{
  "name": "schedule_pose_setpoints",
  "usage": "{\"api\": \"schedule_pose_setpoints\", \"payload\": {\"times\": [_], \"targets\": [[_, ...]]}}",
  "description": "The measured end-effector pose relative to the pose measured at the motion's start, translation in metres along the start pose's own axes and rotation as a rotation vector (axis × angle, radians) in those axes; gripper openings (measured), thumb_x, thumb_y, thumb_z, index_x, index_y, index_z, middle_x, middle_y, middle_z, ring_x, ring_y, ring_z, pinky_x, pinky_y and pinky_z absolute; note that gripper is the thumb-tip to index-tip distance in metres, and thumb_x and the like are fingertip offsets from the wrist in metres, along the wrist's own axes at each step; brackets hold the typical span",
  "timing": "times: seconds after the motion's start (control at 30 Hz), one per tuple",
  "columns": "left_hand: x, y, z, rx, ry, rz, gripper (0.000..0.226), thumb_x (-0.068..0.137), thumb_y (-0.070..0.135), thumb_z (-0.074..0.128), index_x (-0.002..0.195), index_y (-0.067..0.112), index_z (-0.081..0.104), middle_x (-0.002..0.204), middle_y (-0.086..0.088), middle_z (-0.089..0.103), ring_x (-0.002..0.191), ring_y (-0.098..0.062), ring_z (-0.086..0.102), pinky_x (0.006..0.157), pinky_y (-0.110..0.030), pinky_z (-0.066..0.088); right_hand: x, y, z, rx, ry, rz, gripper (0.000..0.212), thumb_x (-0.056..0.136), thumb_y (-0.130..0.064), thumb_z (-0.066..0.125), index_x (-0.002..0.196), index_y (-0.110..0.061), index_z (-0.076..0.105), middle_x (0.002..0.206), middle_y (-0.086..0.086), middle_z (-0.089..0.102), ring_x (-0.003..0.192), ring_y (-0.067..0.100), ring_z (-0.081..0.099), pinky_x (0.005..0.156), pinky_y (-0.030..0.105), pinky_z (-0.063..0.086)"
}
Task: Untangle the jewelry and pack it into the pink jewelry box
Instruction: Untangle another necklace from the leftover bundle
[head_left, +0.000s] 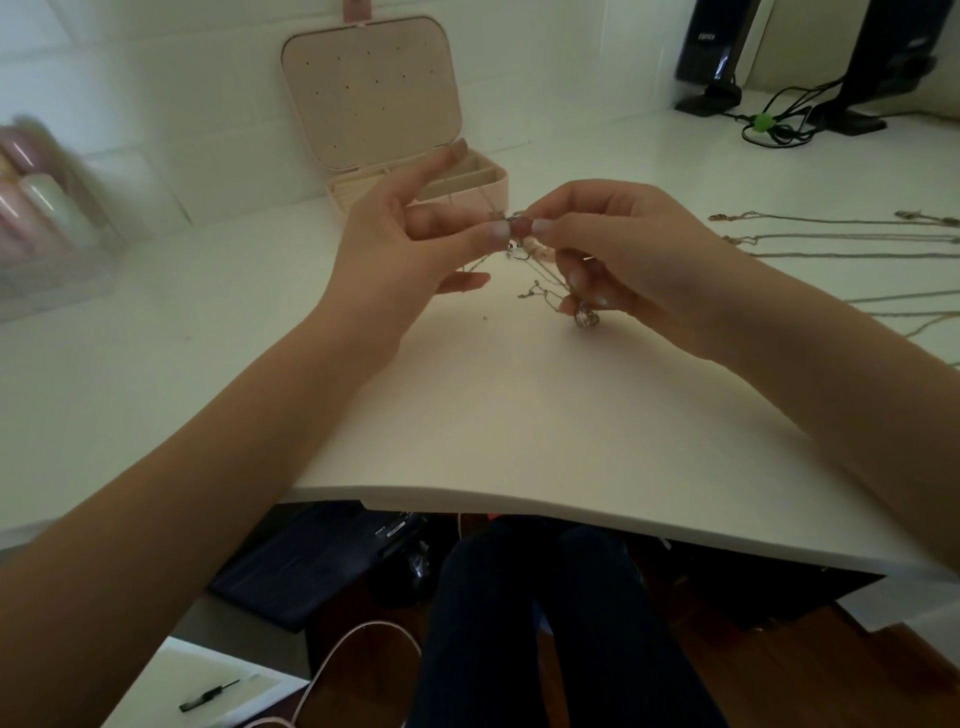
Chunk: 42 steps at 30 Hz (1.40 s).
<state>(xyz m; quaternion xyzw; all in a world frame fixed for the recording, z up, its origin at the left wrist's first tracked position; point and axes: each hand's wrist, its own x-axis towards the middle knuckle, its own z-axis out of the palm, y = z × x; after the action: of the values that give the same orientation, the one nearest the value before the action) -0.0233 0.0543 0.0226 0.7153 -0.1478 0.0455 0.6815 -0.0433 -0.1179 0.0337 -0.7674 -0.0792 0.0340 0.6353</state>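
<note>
white and bare at its near edge, our desk (519, 415) stretched back to a pale tiled wall, with the pink jewelry box (415, 182) standing lid-up at about twelve o'clock and two black speakers (722, 52) off toward two o'clock. we held the tangled jewelry (524, 260) just above the desk's middle: our left hand (410, 244) pinched one side of the knot between thumb and a finger, its other fingers fanned loose, while our right hand (613, 249) pinched the other side and kept its lower fingers curled round the trailing strands, a clear pendant (586, 317) dangling beneath. several freed chains (831, 239) already lay straight at three o'clock, apart from one another. we judged the work partly done, with nothing visibly packed; the box's trays were partly hidden behind our left hand. to do this step well, we thought it best to loosen the knot rather than pull it tight, easing one strand out at a time, keeping the pendant's weight supported, and holding low over the desk so any dropped piece stayed close.
</note>
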Motion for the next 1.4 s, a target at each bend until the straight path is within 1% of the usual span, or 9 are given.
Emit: {"api": "schedule_pose_setpoints", "payload": {"times": [0.23,0.33,0.47,0.57,0.73,0.87,0.97,1.2,1.4], "targets": [[0.001,-0.002,0.002,-0.113,-0.056,-0.034,0.056,0.082,0.0,0.069,0.131,0.019,0.051,0.073,0.007,0.069,0.078,-0.01,0.066,0.065,-0.022,0.051,0.005,0.003,-0.002,-0.068,0.151,-0.033,0.015,0.094,-0.011,0.056,0.084,-0.016,0.067,0.048,-0.007,0.052,0.04,0.006,0.042,0.053,0.021,0.048],[0.003,-0.003,0.002,-0.108,-0.09,-0.045,0.057,0.084,-0.002,0.066,0.134,0.018,0.05,0.073,0.008,0.067,0.078,-0.011,0.064,0.068,-0.024,0.051,0.006,0.006,-0.001,-0.176,0.181,-0.106,0.015,0.09,-0.012,0.06,0.081,-0.019,0.069,0.067,-0.003,0.063,0.054,0.003,0.052,0.061,0.017,0.045],[0.004,-0.004,0.003,-0.112,-0.151,-0.049,0.055,0.085,-0.001,0.061,0.136,0.018,0.049,0.071,0.01,0.067,0.079,-0.011,0.064,0.074,-0.025,0.051,0.005,0.008,0.0,-0.3,0.252,-0.261,0.009,0.088,-0.018,0.064,0.089,-0.021,0.073,0.081,-0.009,0.067,0.064,-0.001,0.056,0.057,0.006,0.041],[0.004,-0.005,0.004,-0.125,-0.159,-0.053,0.051,0.089,-0.004,0.056,0.137,0.015,0.048,0.071,0.009,0.067,0.079,-0.012,0.066,0.075,-0.024,0.051,0.006,0.009,0.001,-0.396,0.233,-0.338,0.011,0.088,-0.023,0.066,0.096,-0.022,0.074,0.092,-0.01,0.07,0.081,0.003,0.063,0.068,0.003,0.043],[0.003,-0.005,0.004,-0.073,-0.156,-0.029,0.045,0.09,-0.004,0.056,0.132,0.011,0.05,0.068,0.009,0.066,0.074,-0.011,0.065,0.072,-0.022,0.052,0.007,0.017,0.005,-0.469,0.208,-0.381,0.01,0.082,-0.019,0.074,0.091,-0.014,0.073,0.082,-0.004,0.072,0.072,0.008,0.065,0.073,0.025,0.055],[0.002,-0.007,0.006,-0.009,-0.161,0.004,0.044,0.083,0.001,0.061,0.124,0.015,0.053,0.065,0.01,0.066,0.071,-0.008,0.065,0.067,-0.022,0.051,0.007,0.017,0.003,-0.418,0.213,-0.427,0.025,0.079,-0.02,0.077,0.099,-0.016,0.062,0.085,-0.002,0.068,0.072,0.015,0.064,0.063,0.022,0.054],[0.003,-0.009,0.006,0.017,-0.159,0.013,0.041,0.08,0.005,0.061,0.118,0.019,0.054,0.066,0.01,0.067,0.069,-0.007,0.064,0.066,-0.023,0.052,0.005,0.017,0.004,-0.486,0.224,-0.478,0.016,0.078,-0.019,0.077,0.089,-0.014,0.066,0.083,-0.005,0.068,0.07,0.01,0.062,0.07,0.031,0.053],[0.005,-0.011,0.005,0.107,-0.11,0.044,0.037,0.073,0.013,0.06,0.109,0.017,0.057,0.067,0.009,0.064,0.064,-0.007,0.061,0.064,-0.022,0.051,0.006,0.015,0.002,-0.544,0.232,-0.434,0.012,0.079,-0.024,0.077,0.076,-0.018,0.067,0.078,-0.01,0.068,0.068,0.008,0.059,0.071,0.023,0.047],[0.004,-0.011,0.006,0.192,-0.149,0.105,0.029,0.082,0.001,0.058,0.104,0.02,0.059,0.07,0.004,0.061,0.061,-0.002,0.057,0.062,-0.018,0.049,0.006,0.01,-0.001,-0.161,0.095,-0.178,0.013,0.082,-0.013,0.074,0.077,-0.011,0.063,0.074,-0.001,0.065,0.062,0.004,0.056,0.061,0.015,0.042]]}}
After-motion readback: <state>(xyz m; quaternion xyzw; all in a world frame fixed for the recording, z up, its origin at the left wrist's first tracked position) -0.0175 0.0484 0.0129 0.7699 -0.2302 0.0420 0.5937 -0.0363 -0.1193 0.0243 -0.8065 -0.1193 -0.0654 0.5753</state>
